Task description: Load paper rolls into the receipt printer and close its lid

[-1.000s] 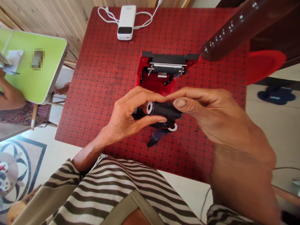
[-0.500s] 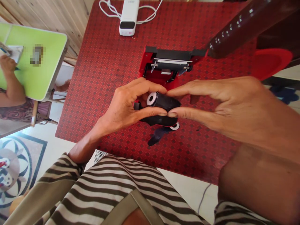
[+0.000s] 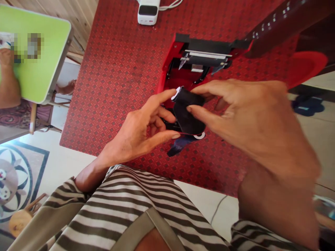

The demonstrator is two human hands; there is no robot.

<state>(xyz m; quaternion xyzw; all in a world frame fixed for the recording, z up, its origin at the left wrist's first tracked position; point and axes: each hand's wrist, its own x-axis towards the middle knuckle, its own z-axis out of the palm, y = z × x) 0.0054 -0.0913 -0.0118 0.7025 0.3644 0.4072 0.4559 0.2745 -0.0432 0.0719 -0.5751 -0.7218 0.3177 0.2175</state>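
Observation:
A roll of black ribbon with a white core end is pinched between the thumb and fingers of my right hand. A wide black strip hangs from it toward me. My left hand is at the roll's left side, its index fingertip at the white end and its thumb apart, lower down. Behind the hands stands a red and black machine with its cover up, showing a roller and a metal bar. Its near part is mostly hidden by the roll and my hands. A white ring and loose dark film show at the near side.
The machine rests on a red patterned table. A white power bank with a cable lies at the far edge. A shiny dark brown object slants in at upper right. Another person's arm rests at a green table on the left.
The roll has tipped, and more of the black strip now faces me. My left fingers have come off its side and spread, while my right hand keeps its pinch. The view has shifted slightly.

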